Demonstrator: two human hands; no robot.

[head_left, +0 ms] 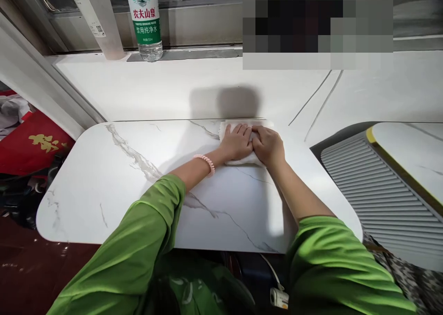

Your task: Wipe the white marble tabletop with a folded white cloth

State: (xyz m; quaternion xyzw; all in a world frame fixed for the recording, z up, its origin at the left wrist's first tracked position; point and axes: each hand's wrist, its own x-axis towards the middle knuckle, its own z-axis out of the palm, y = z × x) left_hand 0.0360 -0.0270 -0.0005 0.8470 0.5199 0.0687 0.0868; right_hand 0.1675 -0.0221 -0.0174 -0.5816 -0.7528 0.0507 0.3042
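A white cloth (242,160) lies folded at the back edge of the white marbled table (104,181). My left hand (237,142) rests on it with the fingers spread and laid flat, a pink beaded band around the wrist. Beside it, touching, my right hand (268,145) is closed, its curled fingers gripping the cloth's right part. Part of the cloth is hidden beneath both hands.
A water bottle (147,26) with a green label and a frosted bottle (100,24) stand on the back ledge. Left of the table is a red bag (31,144). A ribbed grey counter (374,199) stands at the right. A white plug (278,298) hangs below the front edge.
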